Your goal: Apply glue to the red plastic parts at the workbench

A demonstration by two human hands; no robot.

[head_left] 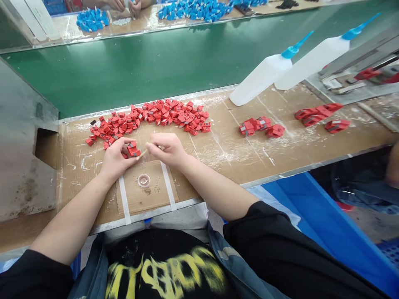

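Observation:
My left hand (116,160) grips a red plastic part (133,149) between thumb and fingers, just in front of a long pile of small red pieces (158,113). To its right, my right hand (168,150) pinches a thin stick (144,153), whose tip points down toward the red part; whether they touch is too small to tell. Below both hands, a small round dish (144,180) sits on a cardboard sheet (158,193) held by two strips of white tape.
Two white bottles with blue nozzles (260,79) stand behind red assemblies (262,126) at the right. A metal box (25,141) borders the left side. Across the green divider (131,68), a person's hands are near blue pieces (92,19).

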